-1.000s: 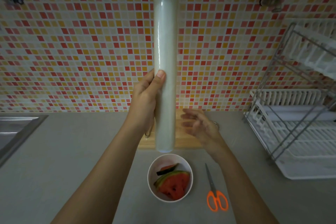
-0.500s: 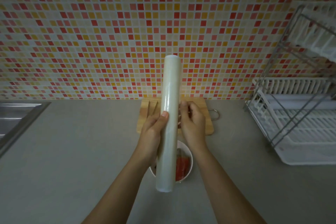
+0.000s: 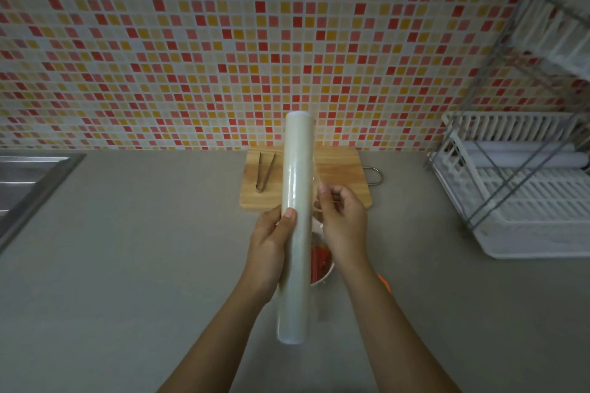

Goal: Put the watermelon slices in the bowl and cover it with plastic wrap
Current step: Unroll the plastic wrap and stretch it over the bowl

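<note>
My left hand [image 3: 269, 246] grips a long roll of plastic wrap [image 3: 295, 201] around its middle and holds it almost upright over the counter. My right hand [image 3: 343, 220] is at the roll's right side, fingers pinched on the loose edge of the clear film. Under the roll and both hands sits the white bowl [image 3: 324, 277]; only a part of its rim shows. Red watermelon slices [image 3: 319, 260] lie inside it, mostly hidden.
A wooden cutting board [image 3: 338, 169] with metal tongs [image 3: 265, 174] lies against the mosaic wall. A dish rack [image 3: 523, 188] stands at the right, a steel sink [image 3: 28, 179] at the left. An orange scissor handle [image 3: 384, 282] peeks out beside my right forearm.
The roll came down from high against the wall to just over the bowl. My right hand went from open and apart to touching the roll, then pinching the film's edge.
</note>
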A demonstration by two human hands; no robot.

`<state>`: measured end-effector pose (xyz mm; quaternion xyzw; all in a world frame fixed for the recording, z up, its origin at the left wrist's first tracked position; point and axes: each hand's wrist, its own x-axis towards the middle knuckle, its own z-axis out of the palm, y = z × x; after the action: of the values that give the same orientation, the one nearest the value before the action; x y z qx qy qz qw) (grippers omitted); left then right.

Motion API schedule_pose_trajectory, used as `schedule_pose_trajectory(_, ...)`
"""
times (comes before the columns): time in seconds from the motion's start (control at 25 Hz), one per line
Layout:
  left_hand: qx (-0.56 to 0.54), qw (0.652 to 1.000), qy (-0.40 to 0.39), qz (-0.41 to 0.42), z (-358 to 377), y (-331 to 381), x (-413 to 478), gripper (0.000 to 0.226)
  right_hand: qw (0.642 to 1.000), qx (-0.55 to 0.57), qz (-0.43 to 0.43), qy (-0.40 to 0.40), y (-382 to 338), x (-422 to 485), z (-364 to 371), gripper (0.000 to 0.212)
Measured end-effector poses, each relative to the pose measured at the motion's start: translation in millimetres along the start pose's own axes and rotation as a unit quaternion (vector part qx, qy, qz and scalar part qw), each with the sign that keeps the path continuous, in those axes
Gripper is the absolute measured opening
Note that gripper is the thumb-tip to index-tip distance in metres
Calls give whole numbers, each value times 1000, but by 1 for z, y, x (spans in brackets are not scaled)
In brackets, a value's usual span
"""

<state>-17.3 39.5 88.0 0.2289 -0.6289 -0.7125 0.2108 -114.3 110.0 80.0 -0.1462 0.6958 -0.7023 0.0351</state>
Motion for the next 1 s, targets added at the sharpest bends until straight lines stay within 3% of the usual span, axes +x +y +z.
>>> schedule_pose_trajectory(0.08,-1,1000,9,-22,0,-5,-3,30,999,10,31,29,1,-2,-2,15)
schedule_pose_trajectory(0.24,9,999,6,-48,1,-8,-8,31,996,0,83,-25,0,-11,-5,26)
schedule_pose_trajectory(0.44,88,996,-2,10,5,-10,-16,29,994,-107,-9,16,2,-20,-1,29)
schedule_pose_trajectory(0.6,135,989,60,-23,4,-21,-17,19,987,-147,-27,59,16,-21,-1,29)
schedule_pose_trajectory(0.76,59,994,12,-91,-2,-25,-10,25,987,-138,16,80,32,-14,-9,29)
schedule_pose_trajectory(1.0,54,988,40,-140,0,-28,-1,40,989,-129,37,68,49,-2,-16,27)
